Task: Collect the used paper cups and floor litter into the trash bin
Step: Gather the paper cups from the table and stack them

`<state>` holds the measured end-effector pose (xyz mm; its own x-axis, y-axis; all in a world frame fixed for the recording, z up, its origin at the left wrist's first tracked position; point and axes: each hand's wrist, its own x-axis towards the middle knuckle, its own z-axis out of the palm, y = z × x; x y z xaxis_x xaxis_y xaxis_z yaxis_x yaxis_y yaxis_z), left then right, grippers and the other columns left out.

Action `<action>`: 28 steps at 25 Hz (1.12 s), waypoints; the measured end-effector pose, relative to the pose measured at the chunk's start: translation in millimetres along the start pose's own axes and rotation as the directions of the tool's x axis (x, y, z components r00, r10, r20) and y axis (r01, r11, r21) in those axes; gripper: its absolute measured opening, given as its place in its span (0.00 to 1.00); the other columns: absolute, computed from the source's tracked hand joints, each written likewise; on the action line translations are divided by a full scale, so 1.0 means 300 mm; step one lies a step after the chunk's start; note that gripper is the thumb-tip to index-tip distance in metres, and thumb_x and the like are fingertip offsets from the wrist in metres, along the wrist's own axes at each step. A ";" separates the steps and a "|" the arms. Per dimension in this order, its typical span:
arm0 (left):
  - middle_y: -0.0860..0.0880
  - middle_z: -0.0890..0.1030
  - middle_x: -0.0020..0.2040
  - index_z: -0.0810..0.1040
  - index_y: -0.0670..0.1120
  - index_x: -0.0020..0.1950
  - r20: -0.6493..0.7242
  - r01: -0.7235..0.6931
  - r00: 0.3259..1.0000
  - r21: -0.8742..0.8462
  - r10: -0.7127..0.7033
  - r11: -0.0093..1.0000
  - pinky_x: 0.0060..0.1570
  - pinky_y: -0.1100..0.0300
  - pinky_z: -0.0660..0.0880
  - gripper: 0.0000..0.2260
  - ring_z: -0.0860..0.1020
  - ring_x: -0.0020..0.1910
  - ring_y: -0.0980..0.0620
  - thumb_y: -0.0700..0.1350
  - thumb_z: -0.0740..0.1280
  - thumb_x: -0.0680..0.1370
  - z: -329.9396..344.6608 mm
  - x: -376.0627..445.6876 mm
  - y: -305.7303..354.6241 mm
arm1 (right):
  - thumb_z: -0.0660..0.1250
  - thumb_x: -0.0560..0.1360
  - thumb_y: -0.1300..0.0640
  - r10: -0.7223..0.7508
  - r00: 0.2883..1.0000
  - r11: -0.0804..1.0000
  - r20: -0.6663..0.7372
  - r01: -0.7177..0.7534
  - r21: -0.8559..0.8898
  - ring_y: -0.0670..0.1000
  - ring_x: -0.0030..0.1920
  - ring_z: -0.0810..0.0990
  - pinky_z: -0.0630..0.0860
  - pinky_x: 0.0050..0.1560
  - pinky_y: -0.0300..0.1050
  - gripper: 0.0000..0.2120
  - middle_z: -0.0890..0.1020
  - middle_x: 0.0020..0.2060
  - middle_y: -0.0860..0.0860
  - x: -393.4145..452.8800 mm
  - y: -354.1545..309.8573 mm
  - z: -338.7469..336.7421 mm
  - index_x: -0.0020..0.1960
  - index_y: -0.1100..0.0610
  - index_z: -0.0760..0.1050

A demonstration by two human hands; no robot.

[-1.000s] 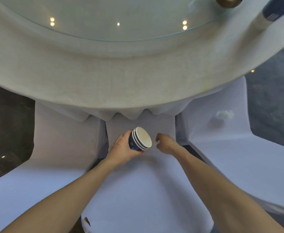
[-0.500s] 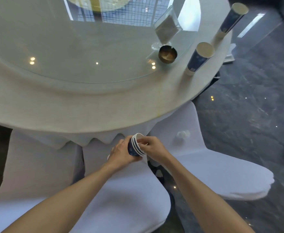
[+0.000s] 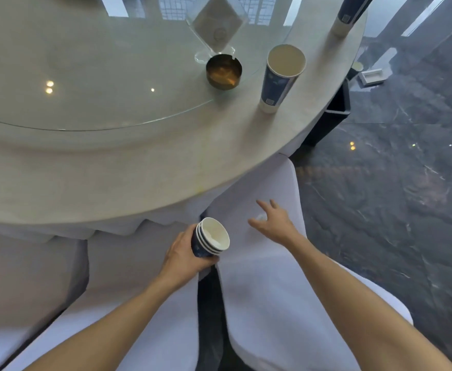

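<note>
A nested stack of blue paper cups [image 3: 211,238] with white insides sits in the left hand [image 3: 183,254], tilted so that its open mouth faces up and to the right; the fingers [image 3: 206,262] wrap around its lower wall and grip it, and the stack hangs over the gap between two white-covered chairs. Just to the right, the right hand [image 3: 273,223] is held out over the seat back of the right-hand chair [image 3: 278,303], its fingers spread open and holding nothing, with a small white crumpled scrap [image 3: 261,217] showing just at their tips; whether they touch it cannot be told. The middle chair [image 3: 139,263] lies under the left forearm, and a third chair [image 3: 24,277] stands at the far left. Above the hands, the round tabletop [image 3: 139,170] in a pale cloth fills the upper part of the view, with a glass turntable [image 3: 85,76] on it. A tall blue paper cup [image 3: 279,79] stands upright on the cloth near the table's right edge, just beside the glass, and a second cup [image 3: 349,14] stands farther along the edge, cut off by the top of the view. A brass-coloured ashtray [image 3: 224,72] rests on the glass, with a clear stand holding a card [image 3: 216,25] just behind it. A dark bin [image 3: 331,116] stands on the dark marbled floor [image 3: 393,210] beyond the table's right edge.
</note>
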<state>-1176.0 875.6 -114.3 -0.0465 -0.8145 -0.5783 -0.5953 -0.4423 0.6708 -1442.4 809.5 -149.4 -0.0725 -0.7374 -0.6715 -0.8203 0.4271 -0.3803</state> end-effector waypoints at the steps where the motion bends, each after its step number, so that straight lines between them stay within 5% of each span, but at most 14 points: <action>1: 0.55 0.79 0.65 0.72 0.60 0.71 -0.010 0.006 1.000 -0.009 -0.006 1.000 0.66 0.44 0.77 0.42 0.78 0.67 0.49 0.62 0.81 0.59 0.038 0.013 0.004 | 0.65 0.78 0.39 0.006 1.000 0.994 0.031 -0.003 -0.112 0.62 0.83 0.49 0.58 0.77 0.67 0.38 0.49 0.84 0.55 0.054 0.049 -0.004 0.83 0.43 0.54; 5: 0.57 0.78 0.67 0.70 0.62 0.73 0.033 0.033 0.999 -0.008 -0.032 0.999 0.67 0.45 0.77 0.43 0.77 0.68 0.52 0.62 0.81 0.60 0.199 0.082 0.005 | 0.61 0.80 0.37 -0.022 0.990 0.897 0.136 0.080 -0.436 0.67 0.82 0.35 0.49 0.75 0.76 0.42 0.33 0.82 0.56 0.288 0.231 0.072 0.83 0.41 0.38; 11: 0.57 0.76 0.67 0.70 0.61 0.74 0.011 0.078 0.997 0.047 -0.079 0.996 0.69 0.48 0.76 0.42 0.76 0.68 0.52 0.58 0.82 0.63 0.305 0.161 -0.051 | 0.62 0.82 0.48 -0.040 0.972 0.841 0.234 0.159 -0.518 0.69 0.81 0.37 0.53 0.75 0.75 0.40 0.33 0.82 0.57 0.445 0.341 0.302 0.83 0.41 0.39; 13: 0.57 0.76 0.66 0.70 0.61 0.73 0.010 0.084 0.996 0.049 -0.084 0.995 0.68 0.49 0.76 0.41 0.76 0.68 0.52 0.58 0.82 0.62 0.328 0.168 -0.056 | 0.63 0.81 0.51 0.005 0.968 0.841 0.253 0.132 -0.524 0.70 0.81 0.44 0.60 0.72 0.72 0.39 0.37 0.83 0.58 0.441 0.407 0.372 0.83 0.43 0.44; 15: 0.58 0.76 0.65 0.70 0.62 0.72 0.012 0.095 0.995 0.048 -0.095 0.994 0.67 0.49 0.76 0.40 0.76 0.67 0.53 0.58 0.82 0.62 0.343 0.161 -0.054 | 0.63 0.81 0.58 0.052 0.945 0.858 0.323 0.124 -0.499 0.68 0.78 0.61 0.71 0.68 0.63 0.33 0.51 0.81 0.61 0.406 0.473 0.401 0.83 0.53 0.54; 17: 0.58 0.76 0.65 0.70 0.62 0.71 0.012 0.106 0.994 0.045 -0.107 0.993 0.67 0.50 0.76 0.39 0.76 0.66 0.53 0.57 0.82 0.63 0.346 0.142 -0.038 | 0.61 0.80 0.63 0.054 0.922 0.865 0.382 0.148 -0.480 0.65 0.67 0.76 0.76 0.61 0.54 0.23 0.67 0.73 0.61 0.361 0.515 0.387 0.74 0.63 0.68; 19: 0.58 0.76 0.65 0.70 0.63 0.71 0.013 0.121 0.992 0.042 -0.122 0.992 0.67 0.49 0.77 0.40 0.77 0.66 0.53 0.59 0.81 0.61 0.327 0.112 0.001 | 0.60 0.79 0.64 0.039 0.934 0.869 0.356 0.144 -0.473 0.63 0.61 0.80 0.75 0.54 0.48 0.15 0.75 0.65 0.60 0.309 0.516 0.333 0.65 0.62 0.74; 24: 0.56 0.77 0.66 0.69 0.63 0.72 -0.009 0.103 0.995 0.052 -0.103 0.993 0.67 0.46 0.77 0.43 0.78 0.66 0.51 0.63 0.79 0.58 0.245 0.055 0.179 | 0.58 0.79 0.61 0.042 0.962 0.943 0.270 0.051 -0.328 0.59 0.53 0.82 0.76 0.49 0.47 0.12 0.82 0.56 0.56 0.186 0.397 0.074 0.59 0.59 0.77; 28: 0.54 0.77 0.65 0.70 0.62 0.72 -0.037 0.072 0.997 0.063 -0.069 0.995 0.66 0.46 0.77 0.43 0.78 0.65 0.50 0.63 0.78 0.57 0.189 0.024 0.327 | 0.61 0.74 0.60 -0.062 0.985 0.990 0.163 0.040 0.137 0.54 0.37 0.83 0.82 0.45 0.54 0.07 0.84 0.38 0.56 0.062 0.213 -0.164 0.44 0.58 0.78</action>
<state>-1280.1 847.7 -78.9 0.0246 -0.7952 -0.6058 -0.6462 -0.4750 0.5973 -1524.0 797.4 -154.8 0.0719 -0.6675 -0.7412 -0.7371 0.4651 -0.4903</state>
